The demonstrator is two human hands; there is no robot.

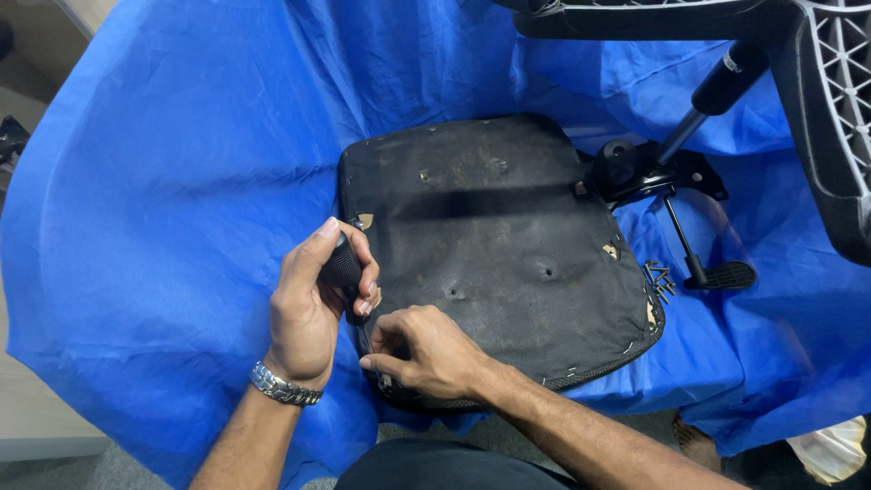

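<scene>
The upturned seat cushion (494,245) lies on the blue cloth (181,181), its black underside facing me. At its near-left corner my left hand (308,313) is wrapped tight around the black screwdriver handle (343,268), with the shaft pointing down into the edge of the seat. Just right of it, my right hand (426,349) pinches the fabric at that same edge, fingers closed on it. Judging by the bare screw holes across the seat's middle, the metal mechanism (649,172) lying off its far-right corner and the loose screws (660,279) piled by its right edge, the unbolting looks done. Staples along the near-right edge remain in.
</scene>
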